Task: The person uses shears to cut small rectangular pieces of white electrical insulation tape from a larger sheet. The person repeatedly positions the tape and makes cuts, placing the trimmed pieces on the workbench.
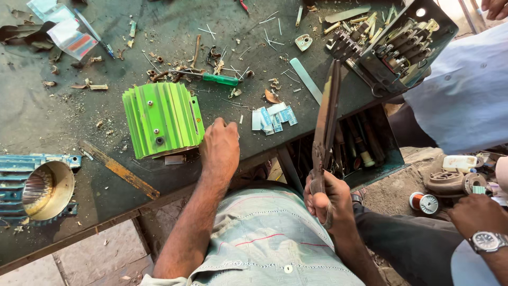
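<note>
At the near edge of the bench (47,122) I see the left hand (219,151) resting knuckles-up just beside the green finned housing (161,119), its fingers (228,127) curled loosely on the dark top and grasping nothing; the housing lies on its side, ribs upward, a little left of the bench's middle; the right hand (325,198) is clenched round the handles of long metal shears (324,130), which stand nearly upright over the bench edge. Below the shears an open drawer (394,159) holds a jumble of dark tools, a pale-handled one among them, though I cannot tell each apart; beyond it a grey metal box (423,32) tilts open, packed with brass-coloured contacts and switch parts. Small white-and-blue packets (272,117) lie near the left hand; a green-handled screwdriver (211,78) sits behind the housing amid wire scraps; a blue motor casing (37,188) with a hollow bore lies far left; another person's wrist with a watch (486,241) shows at lower right.
</note>
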